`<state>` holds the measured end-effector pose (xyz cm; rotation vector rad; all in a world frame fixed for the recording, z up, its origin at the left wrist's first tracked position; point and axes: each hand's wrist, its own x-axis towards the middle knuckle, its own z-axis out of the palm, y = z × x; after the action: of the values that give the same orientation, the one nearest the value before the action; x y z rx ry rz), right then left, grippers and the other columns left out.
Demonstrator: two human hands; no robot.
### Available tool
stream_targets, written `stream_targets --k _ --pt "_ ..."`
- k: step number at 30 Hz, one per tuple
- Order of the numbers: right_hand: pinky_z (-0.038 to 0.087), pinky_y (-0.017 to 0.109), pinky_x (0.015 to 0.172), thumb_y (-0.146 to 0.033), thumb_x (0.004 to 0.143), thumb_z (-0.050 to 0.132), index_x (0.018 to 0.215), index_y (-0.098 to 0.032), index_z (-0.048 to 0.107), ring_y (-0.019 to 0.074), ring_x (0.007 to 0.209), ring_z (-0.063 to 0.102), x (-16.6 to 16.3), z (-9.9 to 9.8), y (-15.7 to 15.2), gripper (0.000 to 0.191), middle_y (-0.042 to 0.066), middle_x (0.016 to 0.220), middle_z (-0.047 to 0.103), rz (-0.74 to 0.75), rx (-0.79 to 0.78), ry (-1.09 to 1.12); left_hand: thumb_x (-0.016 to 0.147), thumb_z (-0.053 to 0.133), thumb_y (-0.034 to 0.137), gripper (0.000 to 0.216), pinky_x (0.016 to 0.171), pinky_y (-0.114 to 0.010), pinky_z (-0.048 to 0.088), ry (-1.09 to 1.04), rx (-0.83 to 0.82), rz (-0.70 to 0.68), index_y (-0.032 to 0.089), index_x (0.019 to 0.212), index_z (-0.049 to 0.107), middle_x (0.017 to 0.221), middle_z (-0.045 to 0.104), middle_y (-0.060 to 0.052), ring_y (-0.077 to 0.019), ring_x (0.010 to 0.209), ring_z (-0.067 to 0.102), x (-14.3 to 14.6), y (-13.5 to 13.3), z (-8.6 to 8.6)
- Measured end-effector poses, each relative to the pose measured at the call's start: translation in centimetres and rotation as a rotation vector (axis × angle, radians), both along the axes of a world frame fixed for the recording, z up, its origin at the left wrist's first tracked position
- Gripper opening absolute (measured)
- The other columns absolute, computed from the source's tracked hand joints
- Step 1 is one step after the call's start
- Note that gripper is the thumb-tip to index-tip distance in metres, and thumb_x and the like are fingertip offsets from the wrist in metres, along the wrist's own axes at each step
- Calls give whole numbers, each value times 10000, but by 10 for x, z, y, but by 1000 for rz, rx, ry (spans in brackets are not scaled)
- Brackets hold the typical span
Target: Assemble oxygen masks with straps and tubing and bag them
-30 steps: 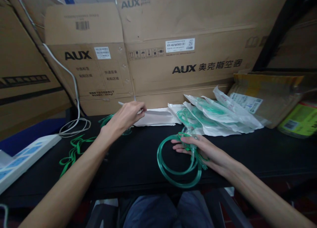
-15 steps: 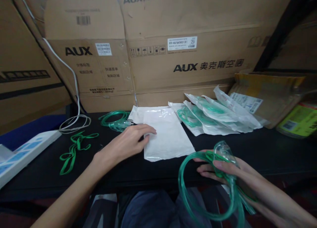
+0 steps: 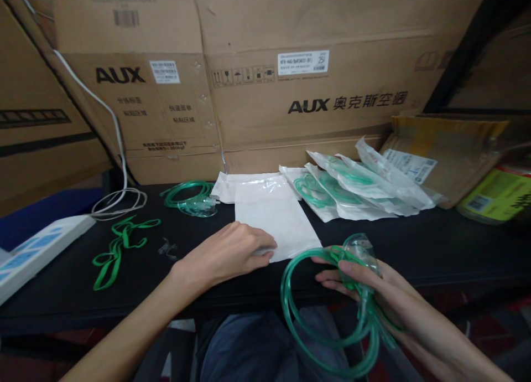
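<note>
Near the front edge of the black table, my left hand (image 3: 232,251) is closed at the lower left edge of a white paper pouch (image 3: 274,216), thumb and fingers pinching its edge. The pouch lies flat. My right hand (image 3: 365,277) is wrapped round a clear oxygen mask (image 3: 360,249) with a green strap and coiled green tubing (image 3: 290,310). The tubing loops hang below the hand, over the table's front edge. Behind my left hand lies another mask with green tubing (image 3: 188,199).
Several sealed pouches with green tubing (image 3: 352,191) overlap at the back right, beside an opened cardboard parcel (image 3: 448,155) and a yellow-green labelled tub (image 3: 495,196). Green straps (image 3: 118,249), small clear pieces (image 3: 167,249) and a white power strip (image 3: 45,254) lie left. Large cardboard boxes (image 3: 253,105) stand behind.
My left hand has moved right and nearer, from the pouch's left side to its lower edge. My right hand has shifted slightly left with the mask and tubing. The view has tilted a little.
</note>
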<state>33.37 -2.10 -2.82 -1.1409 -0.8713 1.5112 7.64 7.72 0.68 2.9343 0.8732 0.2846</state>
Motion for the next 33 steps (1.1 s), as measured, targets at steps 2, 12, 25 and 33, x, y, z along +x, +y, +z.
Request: stream_targets --k 2,12,25,33 --pt "556 395 993 -445 800 788 1061 -141 769 301 1015 727 -3 -1 1 402 152 1148 739 -39 8 -8 941 584 242 230 843 -273 537 16 3 5 221 1129 715 1076 759 -45 -207 947 734 0 -2 1" --pt "569 336 957 -485 762 813 1038 -149 761 276 1007 730 -2 -11 5 438 142 1166 735 -100 34 -83 806 655 191 493 1095 -302 438 36 -109 14 191 1299 654 1378 630 -57 -221 1248 610 -8 0 0" --pt "500 416 1059 -486 706 848 994 -126 783 327 1081 702 -1 -12 5 465 150 1011 774 -165 16 -143 946 637 324 173 1047 -244 460 -209 -489 -39 270 975 799 1278 693 7 -172 1182 657 -18 26 -4" --pt "566 310 847 -489 743 823 1059 -139 742 239 893 722 -10 -3 0 479 110 947 771 -233 15 -114 972 586 263 268 1020 -287 488 -146 -300 0 237 1207 711 1250 713 -27 -182 1157 665 -15 18 -4"
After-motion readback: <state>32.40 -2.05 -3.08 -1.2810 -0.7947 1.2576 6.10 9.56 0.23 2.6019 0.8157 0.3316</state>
